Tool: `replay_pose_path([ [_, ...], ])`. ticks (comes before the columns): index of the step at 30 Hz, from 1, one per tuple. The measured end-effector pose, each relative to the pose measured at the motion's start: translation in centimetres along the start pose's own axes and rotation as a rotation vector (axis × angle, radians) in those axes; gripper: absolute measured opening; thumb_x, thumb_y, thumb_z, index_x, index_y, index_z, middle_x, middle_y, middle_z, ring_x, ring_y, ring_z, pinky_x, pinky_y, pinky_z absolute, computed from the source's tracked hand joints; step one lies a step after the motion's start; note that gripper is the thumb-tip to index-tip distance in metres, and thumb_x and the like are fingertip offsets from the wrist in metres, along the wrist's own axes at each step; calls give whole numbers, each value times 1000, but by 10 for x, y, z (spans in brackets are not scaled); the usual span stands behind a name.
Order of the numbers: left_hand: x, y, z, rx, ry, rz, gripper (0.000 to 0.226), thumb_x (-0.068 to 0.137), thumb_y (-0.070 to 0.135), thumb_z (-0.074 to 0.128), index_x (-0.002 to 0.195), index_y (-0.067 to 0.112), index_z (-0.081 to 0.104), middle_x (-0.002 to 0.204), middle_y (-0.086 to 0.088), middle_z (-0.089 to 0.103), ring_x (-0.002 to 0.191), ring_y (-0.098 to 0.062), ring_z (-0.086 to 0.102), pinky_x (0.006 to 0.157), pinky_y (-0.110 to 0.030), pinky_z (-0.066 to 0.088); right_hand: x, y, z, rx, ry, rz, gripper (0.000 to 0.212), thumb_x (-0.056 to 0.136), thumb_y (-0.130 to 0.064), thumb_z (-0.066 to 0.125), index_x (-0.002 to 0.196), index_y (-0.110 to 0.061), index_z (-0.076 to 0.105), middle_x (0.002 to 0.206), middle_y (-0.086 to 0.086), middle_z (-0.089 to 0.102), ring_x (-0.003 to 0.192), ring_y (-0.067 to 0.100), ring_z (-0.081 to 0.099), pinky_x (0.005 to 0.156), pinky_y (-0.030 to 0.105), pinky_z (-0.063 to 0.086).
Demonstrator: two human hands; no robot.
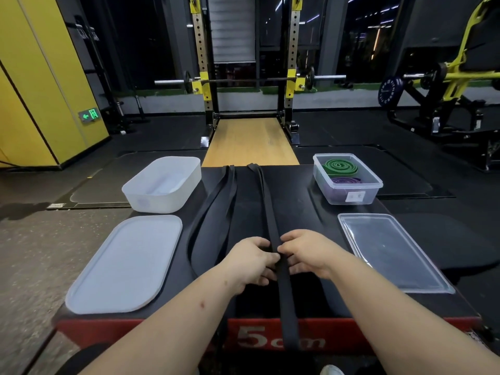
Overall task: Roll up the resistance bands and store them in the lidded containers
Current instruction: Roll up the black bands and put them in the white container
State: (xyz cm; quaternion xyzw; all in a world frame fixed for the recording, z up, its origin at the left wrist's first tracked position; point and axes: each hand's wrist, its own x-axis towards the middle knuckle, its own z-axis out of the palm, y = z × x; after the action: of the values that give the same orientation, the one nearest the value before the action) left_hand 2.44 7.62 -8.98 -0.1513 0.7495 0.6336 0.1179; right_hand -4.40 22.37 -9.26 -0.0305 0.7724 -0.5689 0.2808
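Note:
A long black resistance band (266, 201) lies stretched along the middle of the black platform (295, 207), its near end hanging over the front edge. My left hand (250, 262) and my right hand (308, 253) pinch it from either side near the front. A second black band (216, 209) lies in a loose loop just to the left. At the back right, a clear container (349, 194) holds a rolled green band (341, 167) and a rolled purple band (346, 181). Its clear lid (389, 250) lies in front of it.
A white opaque container (162, 185) stands open at the back left, with its white lid (124, 263) lying flat in front. The platform's red front face reads "5cm". A squat rack with a barbell (249, 79) stands beyond, over a wooden lifting strip.

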Motion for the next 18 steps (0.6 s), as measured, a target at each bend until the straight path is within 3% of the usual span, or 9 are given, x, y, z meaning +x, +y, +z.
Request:
replay_pose_path([
  [6,-20,-15,0,80,-2,31,51,97,14,65,144,18,44,88,-12,76,72,-23,76,52,-28,52,-23,14,4,-19,-50,0,54,97,-6,66,147,-14,46,97,19,71,65,23,73,61,33,58],
  [12,-40,-28,0,-31,-24,60,33,97,17,68,125,20,52,99,-15,75,83,-26,77,73,-41,64,-52,26,10,-17,-76,-27,50,96,-6,66,141,-20,49,102,20,72,76,25,74,64,33,60],
  [15,-47,-32,-2,44,1,101,29,95,18,70,119,20,54,104,-13,71,79,-21,74,63,-36,60,-58,32,14,-23,-70,-60,44,92,-5,70,129,-23,55,101,20,72,79,25,74,66,33,60],
  [18,-56,-32,-1,132,-1,182,21,96,14,68,114,16,56,102,-12,70,63,-13,70,52,-30,53,-59,37,17,-3,-5,-137,30,91,-3,70,115,-19,61,92,16,71,74,21,73,64,31,59],
])
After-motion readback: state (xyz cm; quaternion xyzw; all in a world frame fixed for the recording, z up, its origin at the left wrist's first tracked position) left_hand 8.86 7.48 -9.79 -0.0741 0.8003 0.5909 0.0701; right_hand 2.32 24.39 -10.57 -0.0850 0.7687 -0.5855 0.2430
